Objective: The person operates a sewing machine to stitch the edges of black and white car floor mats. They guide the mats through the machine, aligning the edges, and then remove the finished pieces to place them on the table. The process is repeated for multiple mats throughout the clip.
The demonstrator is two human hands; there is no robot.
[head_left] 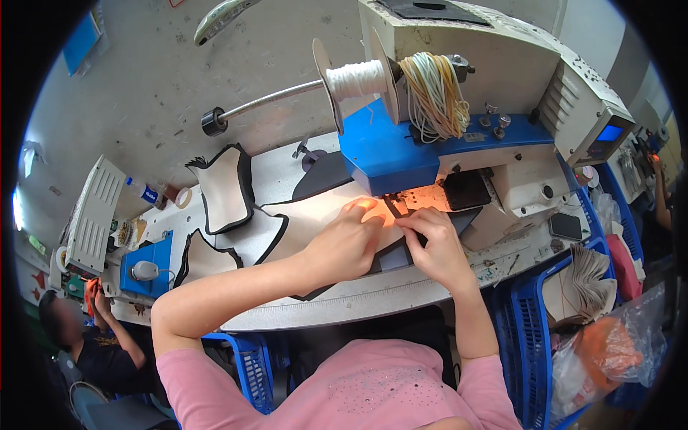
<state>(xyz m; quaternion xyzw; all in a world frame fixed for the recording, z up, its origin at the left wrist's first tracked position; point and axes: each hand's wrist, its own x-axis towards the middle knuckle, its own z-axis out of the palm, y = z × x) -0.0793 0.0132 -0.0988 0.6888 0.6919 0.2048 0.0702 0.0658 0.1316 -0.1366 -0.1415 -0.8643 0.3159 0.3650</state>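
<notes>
Under the blue head [390,147] of a bench machine, an orange lamp glow falls on both my hands. My left hand [345,240] is closed, its fingertips pressed together on a flat cream piece with black edging [309,231]. Close by on the right, my right hand [436,244] pinches the dark edge [396,206] of the work, thumb against fingers. The fingertips of both hands nearly meet below the machine head. The hands hide part of the piece, and its exact outline there cannot be made out.
Stacked cream pieces with black edges [223,190] lie to the left. A white thread spool [355,79] and a hank of cord [435,97] sit above the machine. Blue crates [530,337] with bagged material stand at right; a phone [565,227] lies nearby. A co-worker [107,351] sits far left.
</notes>
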